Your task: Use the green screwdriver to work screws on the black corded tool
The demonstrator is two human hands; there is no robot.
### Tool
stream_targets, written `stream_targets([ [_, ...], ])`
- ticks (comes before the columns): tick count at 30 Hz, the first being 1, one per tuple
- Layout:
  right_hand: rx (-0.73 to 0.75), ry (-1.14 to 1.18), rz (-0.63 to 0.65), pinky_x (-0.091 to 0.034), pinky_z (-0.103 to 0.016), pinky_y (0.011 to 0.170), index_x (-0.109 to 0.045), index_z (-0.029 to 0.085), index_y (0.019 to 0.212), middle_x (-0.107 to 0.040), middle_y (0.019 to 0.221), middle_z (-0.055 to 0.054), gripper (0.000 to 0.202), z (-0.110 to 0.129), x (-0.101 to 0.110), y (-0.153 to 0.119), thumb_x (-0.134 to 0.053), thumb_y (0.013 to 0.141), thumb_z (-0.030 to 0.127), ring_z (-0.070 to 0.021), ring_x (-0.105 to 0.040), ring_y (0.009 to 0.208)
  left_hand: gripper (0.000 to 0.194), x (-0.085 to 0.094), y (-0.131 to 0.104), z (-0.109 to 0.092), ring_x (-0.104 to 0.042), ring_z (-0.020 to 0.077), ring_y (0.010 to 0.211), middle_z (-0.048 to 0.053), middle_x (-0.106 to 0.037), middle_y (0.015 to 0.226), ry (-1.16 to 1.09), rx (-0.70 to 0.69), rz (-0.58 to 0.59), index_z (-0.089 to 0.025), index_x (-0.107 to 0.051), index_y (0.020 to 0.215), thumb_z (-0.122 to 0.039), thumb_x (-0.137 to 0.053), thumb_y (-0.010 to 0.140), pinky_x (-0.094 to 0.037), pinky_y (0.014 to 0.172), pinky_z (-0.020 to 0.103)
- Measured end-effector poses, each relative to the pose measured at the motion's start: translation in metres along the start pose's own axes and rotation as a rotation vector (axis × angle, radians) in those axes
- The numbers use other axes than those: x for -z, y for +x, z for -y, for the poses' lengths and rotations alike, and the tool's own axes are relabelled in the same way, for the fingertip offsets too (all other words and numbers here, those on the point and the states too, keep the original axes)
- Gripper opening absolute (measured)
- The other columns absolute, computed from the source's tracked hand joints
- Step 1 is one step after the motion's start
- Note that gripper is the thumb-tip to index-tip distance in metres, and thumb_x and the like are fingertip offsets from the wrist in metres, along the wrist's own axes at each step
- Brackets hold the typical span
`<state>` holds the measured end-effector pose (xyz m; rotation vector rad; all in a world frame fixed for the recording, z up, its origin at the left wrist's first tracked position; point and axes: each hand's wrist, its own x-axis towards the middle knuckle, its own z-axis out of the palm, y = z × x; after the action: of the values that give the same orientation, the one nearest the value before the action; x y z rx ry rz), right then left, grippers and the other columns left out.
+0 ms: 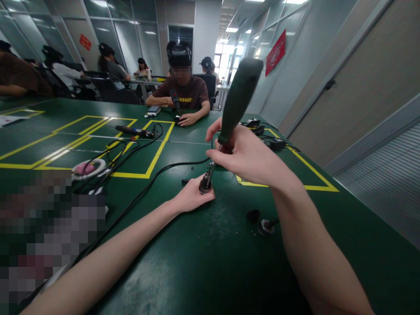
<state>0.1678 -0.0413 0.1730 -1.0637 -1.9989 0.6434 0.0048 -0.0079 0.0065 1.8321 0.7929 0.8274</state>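
Note:
My left hand (190,195) is closed around a dark cylindrical part (205,184) with a narrow metallic top, held upright low over the green table. In my right hand (251,153) is a screwdriver with a thick dark green handle (241,96), tilted with the handle up and to the right. Thumb and fingers grip it near the base of the handle, some of them hidden behind it. Its thin metal shaft runs down to the dark part, touching or just beside the top. Loose small screws (237,233) lie on the table nearer to me.
By my right forearm lie a black cap-like piece (253,215) and a round metal-rimmed part (266,227). A black cable (164,166) crosses the left. Beyond are a pen-like tool (134,131), a tape roll (88,168), black adapters (274,143) and a co-worker (183,92) holding a power screwdriver.

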Motion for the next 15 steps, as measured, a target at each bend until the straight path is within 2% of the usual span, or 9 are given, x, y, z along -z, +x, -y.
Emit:
stream_targets([
  [3,-0.011,0.027,0.024,-0.038,-0.03,0.06,-0.054,0.023,0.1,-0.051,0.075,0.006,0.028,-0.0025,-0.0009,0.0005,-0.068,0.081,0.008,-0.0117,-0.048,0.063,0.012,-0.0005,0.0013,-0.0008,-0.069,0.0178,0.075,-0.001,-0.073,0.076,0.004,0.001,0.003,-0.02,-0.057,0.084,-0.023,-0.067,0.079,-0.055,0.074,0.03],
  [8,-0.009,0.022,0.055,-0.037,-0.031,0.059,-0.057,0.022,0.093,-0.055,0.076,0.004,0.016,-0.005,-0.0023,0.0001,-0.072,0.091,0.027,-0.0125,-0.05,0.064,0.01,-0.0018,0.0027,-0.0027,-0.068,0.018,0.076,-0.001,-0.072,0.076,0.028,-0.001,0.012,-0.02,-0.058,0.083,-0.021,-0.066,0.077,-0.056,0.076,0.031],
  [11,0.007,0.019,0.054,-0.04,-0.031,0.063,-0.058,0.021,0.095,-0.058,0.082,0.003,0.013,-0.0039,-0.0019,0.0,-0.069,0.089,0.018,-0.0119,-0.052,0.068,0.01,-0.0018,0.0019,-0.0027,-0.067,0.0177,0.073,-0.001,-0.071,0.075,0.059,0.002,-0.015,-0.02,-0.058,0.083,-0.022,-0.066,0.078,-0.055,0.074,0.031],
  [15,0.004,-0.024,0.039,-0.039,-0.032,0.062,-0.057,0.022,0.099,-0.053,0.078,0.005,0.021,-0.0031,-0.0005,-0.0001,-0.063,0.083,0.009,-0.0119,-0.05,0.065,0.009,-0.0017,0.0007,-0.0021,-0.067,0.0176,0.073,-0.001,-0.071,0.076,0.096,0.006,-0.038,-0.021,-0.057,0.085,-0.025,-0.065,0.081,-0.054,0.071,0.03],
])
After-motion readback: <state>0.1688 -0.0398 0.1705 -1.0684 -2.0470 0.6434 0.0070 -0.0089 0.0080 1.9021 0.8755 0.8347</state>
